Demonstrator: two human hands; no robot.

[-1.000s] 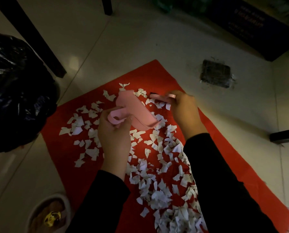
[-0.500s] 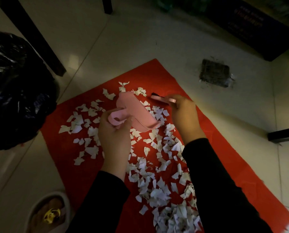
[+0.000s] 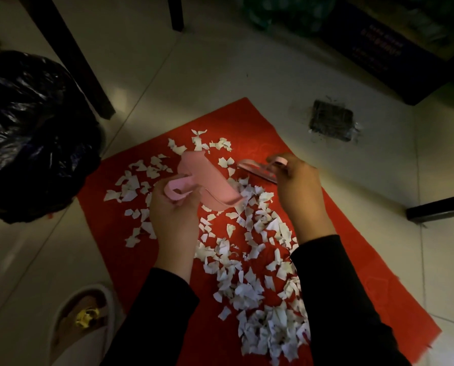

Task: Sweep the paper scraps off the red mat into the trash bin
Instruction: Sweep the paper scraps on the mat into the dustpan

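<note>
mat: my red felt-like cloth, matt | scraps: white paper | dustpan: smooth pink plastic | bin bag, 9 o'clock: glossy black plastic

This looks like a room in a home, dimly lit, seen from above at floor level. The floor is laid with pale glossy tiles with thin grout lines. Dark furniture legs stand on it at the upper left, and another dark leg or bar shows at the right edge. A bin lined with a black plastic bag sits on the left. A soft house slipper lies at the lower left beside a red mat spread on the tiles. A dark printed box rests against the far wall area
</note>
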